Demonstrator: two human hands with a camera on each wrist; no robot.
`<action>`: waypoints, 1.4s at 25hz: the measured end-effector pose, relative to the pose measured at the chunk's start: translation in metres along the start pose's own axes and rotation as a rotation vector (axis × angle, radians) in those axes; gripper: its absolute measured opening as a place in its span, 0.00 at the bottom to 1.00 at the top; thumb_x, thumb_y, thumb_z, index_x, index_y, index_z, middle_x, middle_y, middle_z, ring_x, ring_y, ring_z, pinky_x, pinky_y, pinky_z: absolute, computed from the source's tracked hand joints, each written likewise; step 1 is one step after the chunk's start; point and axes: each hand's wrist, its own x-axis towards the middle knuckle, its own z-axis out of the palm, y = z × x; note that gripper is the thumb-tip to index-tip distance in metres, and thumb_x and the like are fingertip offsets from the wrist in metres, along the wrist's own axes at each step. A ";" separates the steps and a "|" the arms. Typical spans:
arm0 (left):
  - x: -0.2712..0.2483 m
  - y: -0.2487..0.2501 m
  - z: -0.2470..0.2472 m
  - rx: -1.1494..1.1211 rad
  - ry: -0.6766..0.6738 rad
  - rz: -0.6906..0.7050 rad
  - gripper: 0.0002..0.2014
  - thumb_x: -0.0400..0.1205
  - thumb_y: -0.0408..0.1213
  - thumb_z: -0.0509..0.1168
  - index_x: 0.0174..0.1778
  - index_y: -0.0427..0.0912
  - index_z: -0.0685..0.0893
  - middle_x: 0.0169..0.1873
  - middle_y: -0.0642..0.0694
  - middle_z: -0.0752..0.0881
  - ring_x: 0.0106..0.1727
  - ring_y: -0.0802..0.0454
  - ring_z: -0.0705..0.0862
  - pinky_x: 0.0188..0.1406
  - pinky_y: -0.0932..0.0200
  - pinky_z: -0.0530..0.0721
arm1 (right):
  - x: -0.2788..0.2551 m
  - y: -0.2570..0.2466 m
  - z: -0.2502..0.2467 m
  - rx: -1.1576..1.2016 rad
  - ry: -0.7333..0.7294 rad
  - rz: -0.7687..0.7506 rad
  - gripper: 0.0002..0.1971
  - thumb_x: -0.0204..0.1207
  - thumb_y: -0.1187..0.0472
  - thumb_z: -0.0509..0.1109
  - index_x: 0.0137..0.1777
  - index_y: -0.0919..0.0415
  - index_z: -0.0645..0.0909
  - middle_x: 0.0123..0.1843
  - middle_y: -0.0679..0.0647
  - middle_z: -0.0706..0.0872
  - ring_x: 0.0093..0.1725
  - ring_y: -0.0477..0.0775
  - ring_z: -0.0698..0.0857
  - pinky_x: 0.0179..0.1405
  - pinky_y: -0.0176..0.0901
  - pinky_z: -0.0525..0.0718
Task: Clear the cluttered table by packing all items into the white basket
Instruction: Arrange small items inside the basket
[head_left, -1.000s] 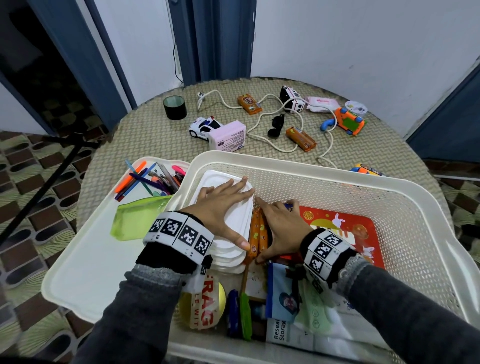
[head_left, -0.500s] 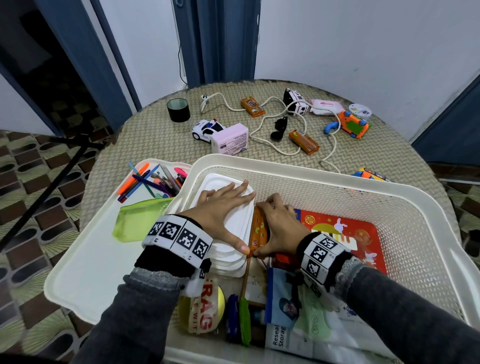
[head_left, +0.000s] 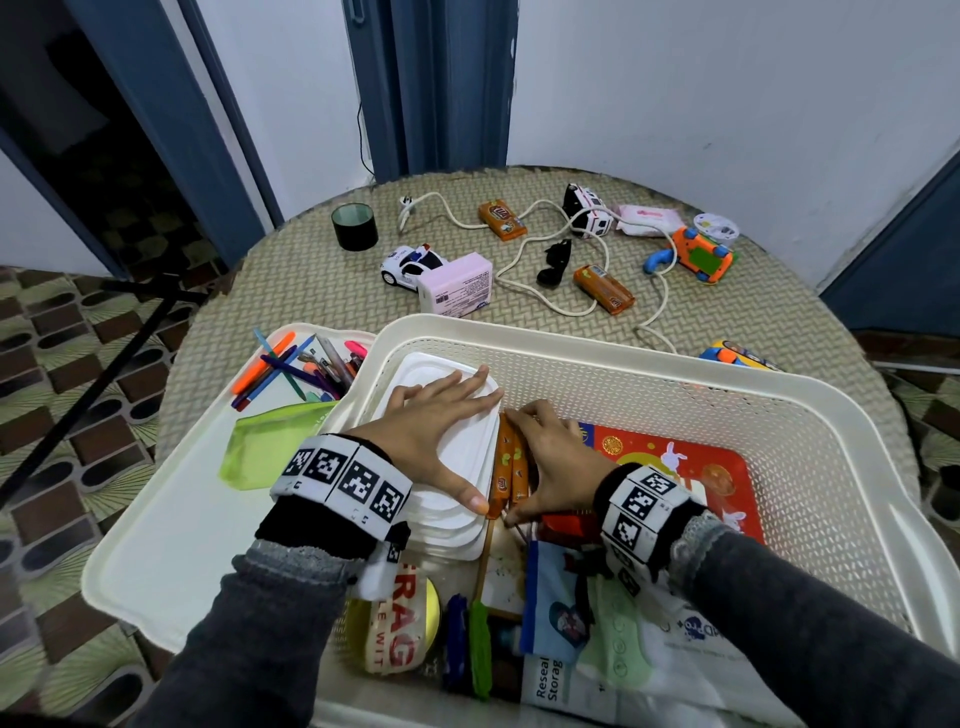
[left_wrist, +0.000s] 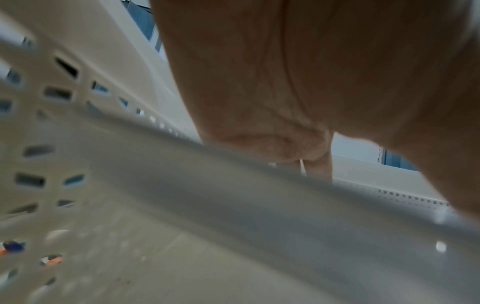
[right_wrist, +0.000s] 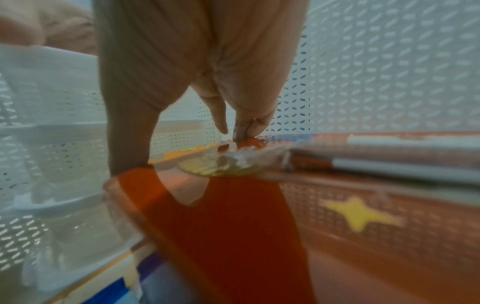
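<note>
The white basket (head_left: 571, 340) fills the near half of the table. Inside at its left, my left hand (head_left: 441, 436) lies flat with fingers spread, pressing on a stack of white plastic lids (head_left: 467, 467). In the left wrist view the lid (left_wrist: 233, 205) sits right under the palm. Beside it, my right hand (head_left: 545, 457) holds the orange snack packets (head_left: 506, 467) lengthwise, thumb at the near end and bent fingers at the far end. In the right wrist view the thumb (right_wrist: 127, 133) and fingertips (right_wrist: 244, 127) touch the orange packet (right_wrist: 221, 226).
A red box (head_left: 675, 467), a tape roll (head_left: 395, 629) and bags (head_left: 597, 649) lie in the basket. A white tray (head_left: 156, 519) on the left holds pens (head_left: 301, 369) and a green pouch (head_left: 270, 447). Beyond lie a black cup (head_left: 354, 227), toy cars, a pink box (head_left: 457, 285) and a cable (head_left: 530, 291).
My right hand's fingers have drawn in to the left, onto the far end of the orange packets. The left hand has stayed flat on the lids.
</note>
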 end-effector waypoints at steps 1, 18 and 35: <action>0.000 0.000 0.000 0.002 0.000 -0.001 0.57 0.64 0.63 0.75 0.82 0.64 0.43 0.81 0.63 0.33 0.81 0.61 0.33 0.77 0.47 0.36 | 0.002 -0.001 0.000 -0.016 -0.004 -0.005 0.62 0.54 0.38 0.84 0.82 0.58 0.52 0.72 0.56 0.62 0.71 0.59 0.65 0.75 0.53 0.60; 0.000 0.000 0.000 0.004 -0.007 -0.001 0.57 0.64 0.63 0.75 0.82 0.64 0.43 0.81 0.64 0.33 0.81 0.61 0.33 0.77 0.47 0.36 | 0.006 -0.011 0.003 -0.124 0.021 0.032 0.52 0.52 0.37 0.82 0.72 0.63 0.66 0.62 0.55 0.72 0.65 0.55 0.71 0.70 0.52 0.63; 0.001 -0.001 0.001 -0.002 -0.003 -0.002 0.58 0.64 0.63 0.76 0.82 0.65 0.43 0.80 0.64 0.32 0.81 0.61 0.32 0.77 0.46 0.36 | 0.010 0.001 0.000 -0.068 0.011 -0.048 0.56 0.52 0.41 0.85 0.77 0.61 0.62 0.64 0.55 0.65 0.63 0.57 0.71 0.68 0.47 0.67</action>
